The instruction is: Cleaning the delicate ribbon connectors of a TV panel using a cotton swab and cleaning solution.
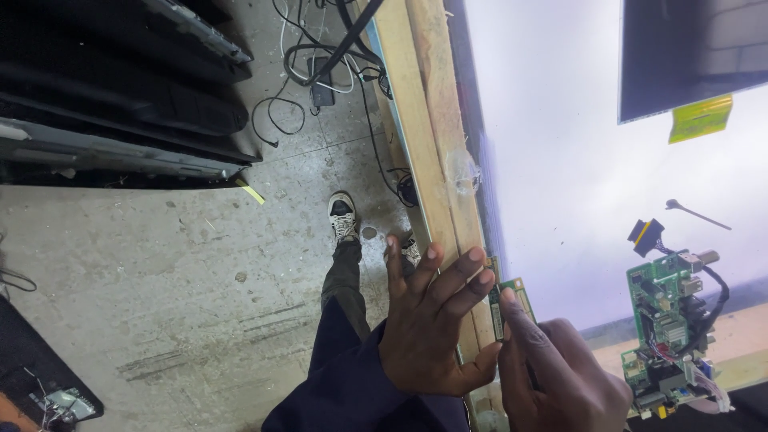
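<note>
From the head view, your left hand [428, 324] is spread wide, its fingers [472, 264] splayed and resting against the wooden edge [432, 120] of the worktop, holding nothing. Your right hand [560, 384] sits just beside it, its fingers narrowed on the lower end of a small green strip board [506, 308]; that board stands at the rim of the glowing white panel [560, 160], touching your left fingertips. To the right, a larger green circuit board [668, 336] with wires and connectors lies on the panel, well apart from your hands. A dark screen [692, 52] with a yellow tag [702, 118] lies at the far corner. Below you, your shoe [342, 214] stands on the concrete floor [160, 264], near loose cables [320, 72] and stacked dark panels [120, 96].
</note>
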